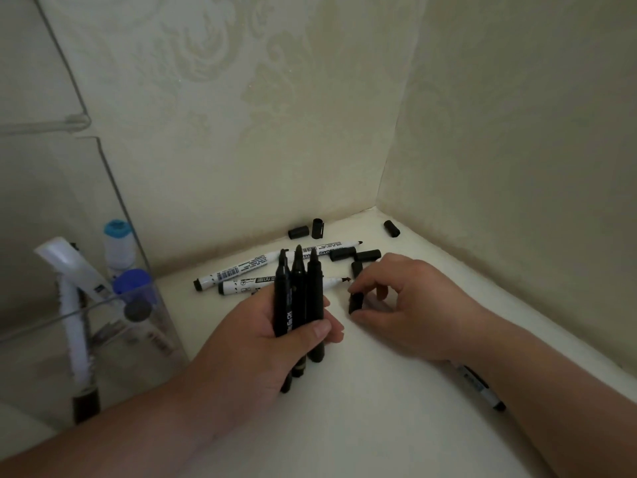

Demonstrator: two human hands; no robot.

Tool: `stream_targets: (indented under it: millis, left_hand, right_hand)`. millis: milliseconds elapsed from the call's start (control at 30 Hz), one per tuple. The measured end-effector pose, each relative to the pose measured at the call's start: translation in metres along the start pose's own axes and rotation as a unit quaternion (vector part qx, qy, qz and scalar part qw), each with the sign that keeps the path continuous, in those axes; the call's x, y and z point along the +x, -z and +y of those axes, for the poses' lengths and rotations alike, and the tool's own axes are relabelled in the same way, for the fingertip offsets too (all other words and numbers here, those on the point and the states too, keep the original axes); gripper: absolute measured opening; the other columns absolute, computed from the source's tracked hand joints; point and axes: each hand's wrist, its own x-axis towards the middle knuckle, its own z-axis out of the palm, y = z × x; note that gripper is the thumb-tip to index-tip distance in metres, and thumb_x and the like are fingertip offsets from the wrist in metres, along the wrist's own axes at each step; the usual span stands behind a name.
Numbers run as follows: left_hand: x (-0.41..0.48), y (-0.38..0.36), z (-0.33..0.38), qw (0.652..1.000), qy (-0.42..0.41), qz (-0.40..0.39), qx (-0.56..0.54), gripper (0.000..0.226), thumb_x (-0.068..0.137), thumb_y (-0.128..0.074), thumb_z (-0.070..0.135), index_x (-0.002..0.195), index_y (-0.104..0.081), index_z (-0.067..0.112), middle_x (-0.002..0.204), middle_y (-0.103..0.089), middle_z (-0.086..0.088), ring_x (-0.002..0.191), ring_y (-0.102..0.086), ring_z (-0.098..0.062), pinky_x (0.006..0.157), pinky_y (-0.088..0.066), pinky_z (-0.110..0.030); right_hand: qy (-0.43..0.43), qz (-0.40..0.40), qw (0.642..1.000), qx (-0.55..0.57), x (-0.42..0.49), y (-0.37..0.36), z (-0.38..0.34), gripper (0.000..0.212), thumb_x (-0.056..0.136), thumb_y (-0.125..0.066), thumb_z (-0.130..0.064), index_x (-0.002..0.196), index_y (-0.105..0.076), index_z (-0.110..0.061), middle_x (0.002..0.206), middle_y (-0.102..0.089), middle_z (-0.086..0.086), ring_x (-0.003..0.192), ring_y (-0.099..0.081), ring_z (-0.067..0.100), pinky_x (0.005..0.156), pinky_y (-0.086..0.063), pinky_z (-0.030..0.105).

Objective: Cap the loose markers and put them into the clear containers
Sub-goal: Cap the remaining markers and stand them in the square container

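With the left hand [272, 343] curled round three uncapped black markers [299, 298], tips up, near the clear container [86, 310], and the right hand [413, 305] pinching a cap [356, 302] just beside them, pushing it on could splay the loose bundle or smear ink.

A cream desk [379, 436] is spread beneath the left hand [275, 339] and right hand [413, 305]. Beyond them a pale wall [258, 115] embossed with floral scrolls is seen, met at a corner by a side wall [517, 150] further right.
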Motion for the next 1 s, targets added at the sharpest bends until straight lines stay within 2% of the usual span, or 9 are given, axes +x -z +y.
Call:
stream_targets:
  millis: [133,200,267,367,433,500,633,833,1000]
  left_hand:
    - [0.000,0.001,0.000,1.000,0.001,0.028,0.010,0.022,0.097,-0.063,0.013,0.090,-0.076,0.030,0.084,-0.074,-0.009,0.069,-0.062,-0.031,0.059,-0.046,-0.033]
    - [-0.001,0.001,0.002,0.999,0.004,0.040,0.003,0.021,0.096,-0.063,0.013,0.092,-0.077,0.028,0.079,-0.073,-0.004,0.063,-0.061,-0.021,0.055,-0.045,-0.026]
    - [-0.002,0.000,0.004,0.999,0.017,0.046,0.009,0.019,0.095,-0.065,0.014,0.093,-0.076,0.029,0.079,-0.074,0.002,0.060,-0.058,-0.011,0.053,-0.045,-0.024]
    - [-0.002,0.000,0.007,0.998,0.030,0.044,0.018,0.018,0.095,-0.066,0.018,0.090,-0.075,0.032,0.080,-0.074,0.003,0.059,-0.056,-0.009,0.052,-0.045,-0.021]
    - [-0.002,0.000,0.008,0.998,0.039,0.041,0.011,0.017,0.095,-0.066,0.018,0.088,-0.074,0.031,0.079,-0.073,0.002,0.058,-0.055,-0.010,0.050,-0.043,-0.020]
    - [-0.002,0.001,0.009,0.998,0.045,0.037,0.008,0.013,0.096,-0.065,0.019,0.091,-0.073,0.028,0.077,-0.073,0.004,0.057,-0.054,-0.009,0.050,-0.043,-0.019]
    - [-0.001,0.003,0.009,0.999,0.034,0.025,0.019,0.014,0.096,-0.065,0.018,0.090,-0.071,0.029,0.077,-0.072,0.007,0.055,-0.055,-0.003,0.053,-0.043,-0.021]
    - [0.000,0.003,0.008,0.999,0.015,0.018,0.038,0.018,0.095,-0.066,0.021,0.090,-0.068,0.039,0.084,-0.074,0.005,0.061,-0.057,-0.004,0.062,-0.045,-0.026]
    - [-0.001,0.002,0.011,0.999,0.009,-0.005,0.041,0.026,0.096,-0.064,0.016,0.091,-0.063,0.041,0.092,-0.075,0.010,0.072,-0.061,-0.007,0.068,-0.044,-0.027]
  right_hand:
    - [0.001,0.001,1.000,-0.015,-0.001,0.004,-0.002,0.032,0.076,-0.081,-0.040,0.105,-0.069,-0.039,0.095,-0.058,-0.020,0.088,-0.055,0.000,0.069,-0.036,0.008]
    - [-0.003,0.033,0.999,0.031,0.002,0.015,-0.008,0.029,0.076,-0.082,-0.042,0.101,-0.069,-0.039,0.092,-0.063,-0.025,0.085,-0.056,-0.003,0.067,-0.038,0.008]
    - [-0.024,0.064,0.996,0.057,0.018,0.028,-0.014,0.015,0.082,-0.079,-0.036,0.094,-0.070,-0.036,0.081,-0.063,-0.030,0.074,-0.056,-0.006,0.062,-0.040,0.008]
    - [-0.007,0.026,0.998,-0.055,0.067,0.033,-0.022,0.007,0.092,-0.070,-0.031,0.099,-0.069,-0.033,0.077,-0.059,-0.020,0.072,-0.058,0.001,0.063,-0.040,0.015]
    - [0.044,-0.026,0.988,-0.146,0.104,0.023,-0.029,0.015,0.094,-0.067,-0.026,0.108,-0.071,-0.028,0.086,-0.054,-0.020,0.083,-0.055,0.006,0.071,-0.039,0.020]
    - [0.082,-0.079,0.968,-0.225,0.138,0.008,-0.033,0.018,0.092,-0.065,-0.022,0.109,-0.071,-0.025,0.095,-0.061,-0.011,0.092,-0.054,0.013,0.078,-0.044,0.027]
    - [0.116,-0.109,0.922,-0.352,0.170,-0.011,-0.042,0.015,0.091,-0.061,-0.017,0.101,-0.071,-0.022,0.090,-0.061,-0.003,0.083,-0.055,0.021,0.070,-0.046,0.030]
    - [0.124,-0.124,0.910,-0.376,0.176,-0.021,-0.039,0.015,0.089,-0.064,-0.018,0.100,-0.073,-0.021,0.096,-0.069,0.002,0.080,-0.056,0.023,0.067,-0.042,0.026]
    - [0.106,-0.144,0.912,-0.370,0.171,-0.026,-0.037,0.027,0.088,-0.058,-0.009,0.109,-0.071,-0.019,0.104,-0.068,0.003,0.095,-0.062,0.025,0.071,-0.045,0.028]
